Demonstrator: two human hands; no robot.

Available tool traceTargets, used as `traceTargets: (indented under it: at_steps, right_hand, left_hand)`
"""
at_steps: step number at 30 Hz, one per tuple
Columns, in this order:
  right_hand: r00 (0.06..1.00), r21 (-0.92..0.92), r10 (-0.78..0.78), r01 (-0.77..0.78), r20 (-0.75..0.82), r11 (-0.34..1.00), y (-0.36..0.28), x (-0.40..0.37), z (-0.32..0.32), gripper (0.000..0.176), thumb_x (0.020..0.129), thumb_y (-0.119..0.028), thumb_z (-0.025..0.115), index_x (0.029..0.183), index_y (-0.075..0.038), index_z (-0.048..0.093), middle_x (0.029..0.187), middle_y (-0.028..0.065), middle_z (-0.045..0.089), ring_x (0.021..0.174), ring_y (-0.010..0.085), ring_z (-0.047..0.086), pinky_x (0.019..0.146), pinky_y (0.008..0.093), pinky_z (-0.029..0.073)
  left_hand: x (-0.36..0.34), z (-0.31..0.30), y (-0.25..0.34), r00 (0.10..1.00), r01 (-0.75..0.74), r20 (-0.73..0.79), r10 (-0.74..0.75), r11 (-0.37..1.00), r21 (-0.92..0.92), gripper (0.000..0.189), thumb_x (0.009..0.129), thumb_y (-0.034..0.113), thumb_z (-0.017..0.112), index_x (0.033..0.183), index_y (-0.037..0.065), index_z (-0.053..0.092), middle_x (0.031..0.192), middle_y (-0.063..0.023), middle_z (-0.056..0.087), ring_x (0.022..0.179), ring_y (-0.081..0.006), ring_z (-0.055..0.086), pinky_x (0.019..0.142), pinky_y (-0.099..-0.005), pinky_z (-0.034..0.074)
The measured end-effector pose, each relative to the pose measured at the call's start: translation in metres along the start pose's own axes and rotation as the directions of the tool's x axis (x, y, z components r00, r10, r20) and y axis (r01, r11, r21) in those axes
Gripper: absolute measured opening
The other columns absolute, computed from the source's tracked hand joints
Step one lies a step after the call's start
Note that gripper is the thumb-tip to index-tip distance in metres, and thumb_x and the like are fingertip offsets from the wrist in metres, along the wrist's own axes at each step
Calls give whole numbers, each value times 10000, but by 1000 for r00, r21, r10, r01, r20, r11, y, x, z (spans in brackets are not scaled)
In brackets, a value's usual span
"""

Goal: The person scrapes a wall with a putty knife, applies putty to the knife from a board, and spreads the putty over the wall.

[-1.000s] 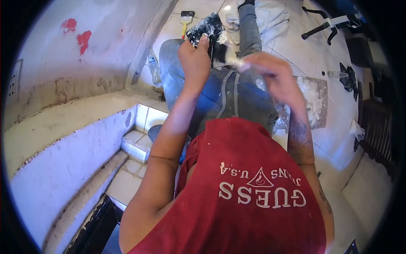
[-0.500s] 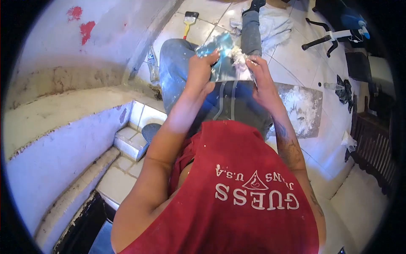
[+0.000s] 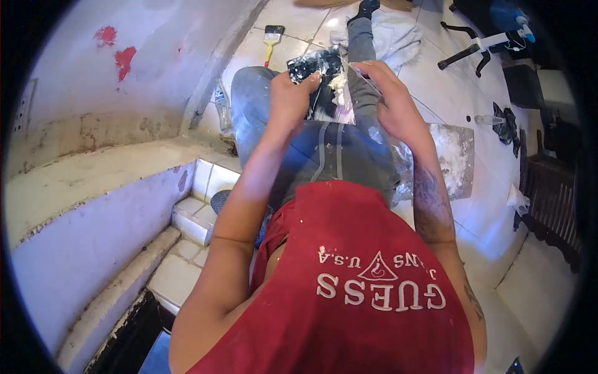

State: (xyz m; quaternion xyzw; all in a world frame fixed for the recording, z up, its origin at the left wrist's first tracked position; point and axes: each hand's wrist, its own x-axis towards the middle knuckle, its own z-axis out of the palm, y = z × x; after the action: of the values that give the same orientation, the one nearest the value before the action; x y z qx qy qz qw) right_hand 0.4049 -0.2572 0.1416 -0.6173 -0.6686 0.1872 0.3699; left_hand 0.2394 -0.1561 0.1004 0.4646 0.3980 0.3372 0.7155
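My left hand (image 3: 290, 103) grips the left edge of a dark plate (image 3: 322, 103); white paste (image 3: 338, 93) sits on it, just right of that hand. My right hand (image 3: 395, 103) pinches a thin tool (image 3: 367, 81), edge-on, beside the plate. A paintbrush (image 3: 272, 40) lies beyond my left hand.

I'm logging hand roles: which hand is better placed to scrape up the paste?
Probably the right hand: it holds a thin tool near the paste; the left hand grips the plate.

The dark plate (image 3: 321, 105) looks smooth and glossy under lumpy paste (image 3: 338, 90); the red shirt (image 3: 367, 262) is matt cloth.
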Motion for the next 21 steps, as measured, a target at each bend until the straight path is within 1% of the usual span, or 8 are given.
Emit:
traceTargets:
  at_steps: [4, 7, 8, 10, 13, 14, 18, 21]
  right_hand:
    - [998, -43, 47, -45, 43, 998, 20, 0, 15, 585, 606, 172, 376, 1132, -17, 549, 1102, 175, 553, 1048, 345, 536, 925, 349, 409]
    - [972, 75, 88, -107, 219, 991, 60, 2, 32, 564, 617, 167, 428, 1137, -16, 550, 1061, 127, 585, 1014, 236, 551, 901, 288, 402]
    - [964, 104, 125, -152, 235, 983, 67, 2, 39, 556, 618, 162, 441, 1132, -18, 555, 1046, 112, 592, 1002, 220, 552, 891, 284, 404]
    - [943, 164, 195, -244, 268, 956, 75, 6, 52, 540, 619, 151, 467, 1122, -22, 565, 1017, 81, 607, 978, 187, 554, 871, 276, 409]
    - [889, 272, 323, -415, 324, 868, 74, 8, 60, 543, 607, 144, 499, 1114, -36, 578, 993, 47, 610, 950, 163, 549, 860, 266, 409]
    - [912, 303, 262, -359, 315, 883, 82, 9, 67, 581, 589, 147, 512, 1132, -47, 583, 1001, 39, 609, 936, 160, 550, 841, 261, 417]
    - [864, 405, 354, -486, 358, 775, 83, 19, 77, 604, 557, 129, 487, 1134, -22, 583, 1008, 70, 622, 923, 176, 560, 833, 259, 422]
    - [846, 406, 350, -507, 402, 760, 88, 25, 80, 638, 570, 157, 518, 1176, -37, 569, 1047, 44, 604, 946, 147, 541, 832, 248, 417]
  left_hand:
    - [18, -6, 2, 986, 154, 21, -166, 947, 280, 192, 801, 71, 628, 949, -51, 611, 775, -93, 653, 663, -159, 624, 560, -318, 495]
    - [85, -21, -49, 1000, -14, 23, -2, 745, 667, 257, 769, 133, 659, 898, -87, 620, 743, -142, 651, 646, -211, 626, 565, -356, 493]
    - [95, -19, -45, 996, -42, 80, -32, 638, 769, 284, 760, 162, 664, 879, -93, 623, 739, -158, 647, 643, -229, 625, 569, -364, 494]
    - [112, -13, -33, 978, -114, 172, -122, 379, 918, 343, 741, 221, 674, 839, -104, 627, 730, -191, 641, 638, -264, 623, 577, -379, 497]
    - [133, -10, -23, 902, -106, 215, -374, 291, 951, 395, 722, 276, 669, 820, -104, 632, 725, -214, 632, 641, -289, 622, 589, -388, 501]
    - [140, -6, -16, 818, -287, 317, -479, 138, 948, 191, 776, 103, 600, 789, -81, 650, 865, -192, 664, 731, -243, 654, 611, -356, 535]
    - [155, -4, -7, 682, -114, 209, -700, 181, 977, 187, 873, 31, 503, 765, -69, 617, 820, -210, 647, 742, -238, 659, 643, -345, 573]
    - [207, -14, -61, 690, 312, 36, -723, 342, 887, 134, 868, 13, 498, 831, -90, 575, 842, -219, 630, 762, -234, 656, 657, -354, 581]
